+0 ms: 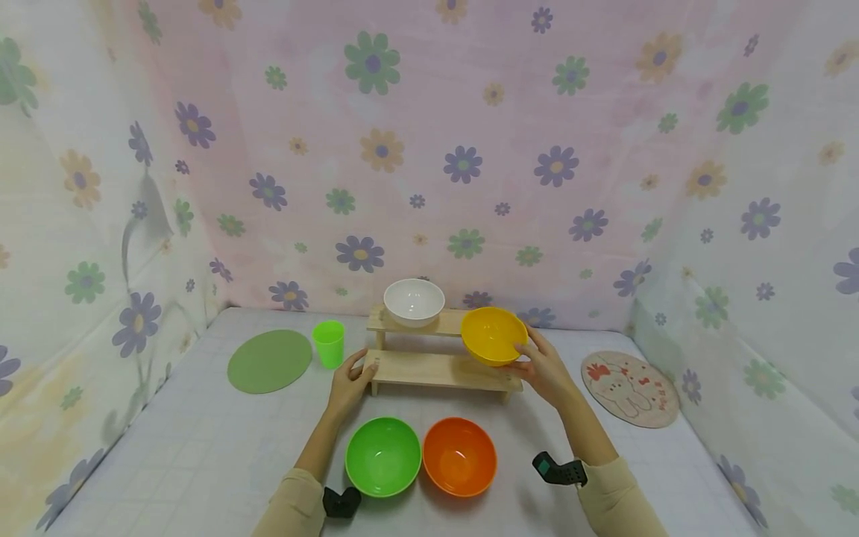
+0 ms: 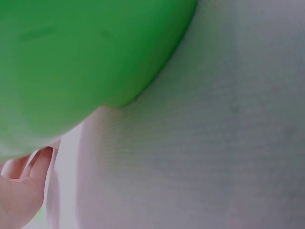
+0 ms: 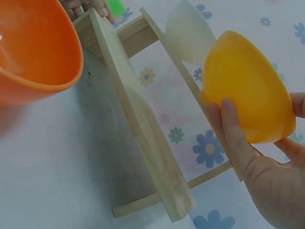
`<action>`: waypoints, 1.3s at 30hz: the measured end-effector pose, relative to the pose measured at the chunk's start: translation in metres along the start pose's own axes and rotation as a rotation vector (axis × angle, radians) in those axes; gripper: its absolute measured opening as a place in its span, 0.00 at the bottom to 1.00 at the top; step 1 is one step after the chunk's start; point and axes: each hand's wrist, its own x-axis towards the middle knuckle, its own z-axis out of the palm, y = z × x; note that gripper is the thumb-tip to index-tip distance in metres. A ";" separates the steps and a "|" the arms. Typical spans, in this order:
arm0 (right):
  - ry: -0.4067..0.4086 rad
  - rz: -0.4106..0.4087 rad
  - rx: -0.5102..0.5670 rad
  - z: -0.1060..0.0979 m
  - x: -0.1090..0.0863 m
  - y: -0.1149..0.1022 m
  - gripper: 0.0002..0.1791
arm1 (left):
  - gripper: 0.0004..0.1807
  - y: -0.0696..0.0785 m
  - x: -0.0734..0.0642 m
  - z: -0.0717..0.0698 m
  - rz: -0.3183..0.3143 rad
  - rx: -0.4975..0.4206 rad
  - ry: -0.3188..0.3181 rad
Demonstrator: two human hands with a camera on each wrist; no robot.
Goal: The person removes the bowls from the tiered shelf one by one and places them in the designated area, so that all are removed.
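My right hand (image 1: 546,371) grips a yellow bowl (image 1: 493,335) by its right side, thumb at the rim and fingers under it. The bowl is at the right end of the two-tier wooden rack (image 1: 429,369), overlapping its upper board in the head view. In the right wrist view the yellow bowl (image 3: 245,90) is tilted beside that board. My left hand (image 1: 350,384) holds the left end of the rack's lower board, with the thumb on top. A white bowl (image 1: 414,302) sits on the upper board's left part.
A green bowl (image 1: 383,456) and an orange bowl (image 1: 459,456) stand side by side in front of the rack. Left of the rack are a green cup (image 1: 329,344) and a green round mat (image 1: 270,362). A pink patterned mat (image 1: 631,389) lies at right.
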 end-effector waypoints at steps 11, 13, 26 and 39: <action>-0.101 0.026 -0.079 -0.010 -0.028 0.003 0.37 | 0.28 0.001 0.000 0.000 -0.013 0.010 0.006; -0.109 0.035 -0.089 -0.011 -0.032 0.005 0.37 | 0.29 0.001 0.000 0.000 -0.013 0.011 0.007; -0.178 0.044 -0.147 -0.031 -0.059 0.021 0.38 | 0.28 0.002 -0.001 0.000 -0.002 0.010 -0.002; -0.312 0.064 -0.099 -0.056 -0.081 0.036 0.31 | 0.28 0.004 -0.002 0.001 -0.014 0.014 0.003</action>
